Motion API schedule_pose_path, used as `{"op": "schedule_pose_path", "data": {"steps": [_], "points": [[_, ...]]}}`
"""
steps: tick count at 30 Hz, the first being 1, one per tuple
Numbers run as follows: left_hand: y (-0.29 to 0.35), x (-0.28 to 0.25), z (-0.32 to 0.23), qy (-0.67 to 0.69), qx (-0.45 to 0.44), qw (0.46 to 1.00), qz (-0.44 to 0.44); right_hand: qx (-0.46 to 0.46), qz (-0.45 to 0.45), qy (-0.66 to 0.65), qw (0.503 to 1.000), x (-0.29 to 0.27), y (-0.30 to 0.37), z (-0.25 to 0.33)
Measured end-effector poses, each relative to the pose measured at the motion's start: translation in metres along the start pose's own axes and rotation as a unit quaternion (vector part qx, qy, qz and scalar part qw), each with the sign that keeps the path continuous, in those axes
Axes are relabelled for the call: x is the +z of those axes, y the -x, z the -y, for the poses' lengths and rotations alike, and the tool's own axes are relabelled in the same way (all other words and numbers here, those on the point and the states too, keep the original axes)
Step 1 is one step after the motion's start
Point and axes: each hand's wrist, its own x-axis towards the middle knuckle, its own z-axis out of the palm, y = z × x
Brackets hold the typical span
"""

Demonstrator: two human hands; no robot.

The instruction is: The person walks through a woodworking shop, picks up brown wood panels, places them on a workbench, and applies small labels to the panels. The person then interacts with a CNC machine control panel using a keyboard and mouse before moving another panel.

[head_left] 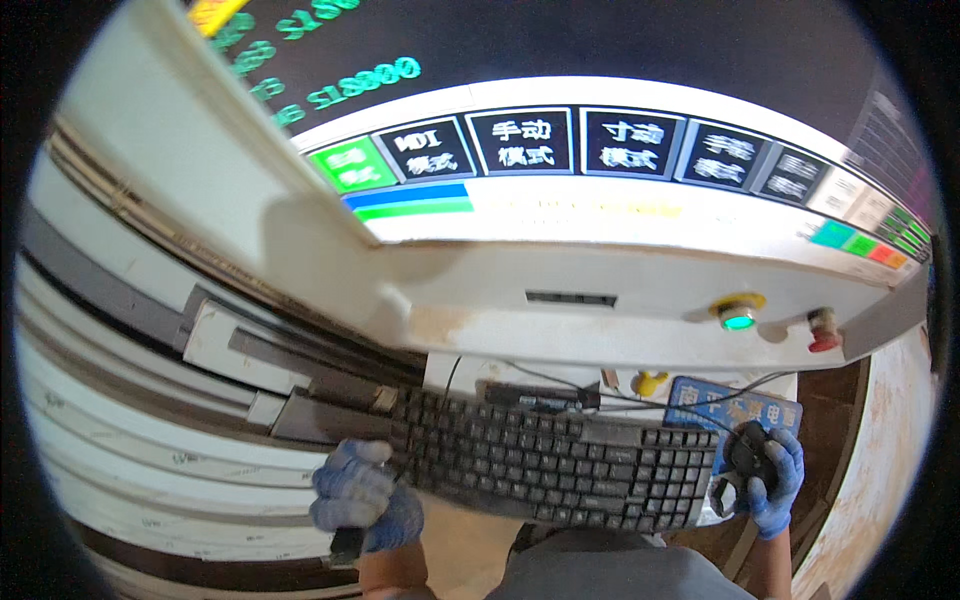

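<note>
A black computer mouse (752,455) sits under my right hand (782,480), which wears a blue glove with its fingers wrapped around the mouse. Part of a blue mouse pad (690,400) shows beside it. To the left lies a long black keyboard (560,462), tilted slightly down to the right. Just off its left end is my left hand (355,492), in a blue-grey glove, fingers curled. At its lower edge a small black object (347,545) pokes out; its kind is unclear, and most of it is hidden by the hand.
Above the keyboard stands a machine console with a lit screen (520,210), a green-lit button (738,318) and a red knob (823,332). Behind the keyboard are cables and a small yellow thing (650,382). Long white panels (190,490) lie stacked at left.
</note>
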Motion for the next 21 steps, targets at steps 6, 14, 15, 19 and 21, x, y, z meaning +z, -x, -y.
{"op": "schedule_pose_path", "data": {"steps": [6,14,15,19,21], "points": [[0.000,-0.026,0.005,-0.083,-0.066,0.994,0.011,-0.006,0.005,0.000,1.000,0.001,-0.002,0.004],[-0.013,-0.017,0.028,-0.074,-0.067,0.995,-0.022,-0.039,-0.006,0.026,0.999,0.005,-0.011,0.002],[-0.018,-0.013,0.028,-0.061,-0.057,0.996,-0.035,-0.042,-0.010,0.029,0.999,0.005,-0.012,0.002],[-0.014,-0.020,0.015,-0.108,-0.060,0.991,-0.056,-0.048,-0.019,0.026,0.998,0.002,-0.009,0.005],[-0.008,-0.029,0.005,-0.196,-0.121,0.972,-0.041,-0.049,-0.018,0.019,0.998,0.000,-0.014,0.008]]}}
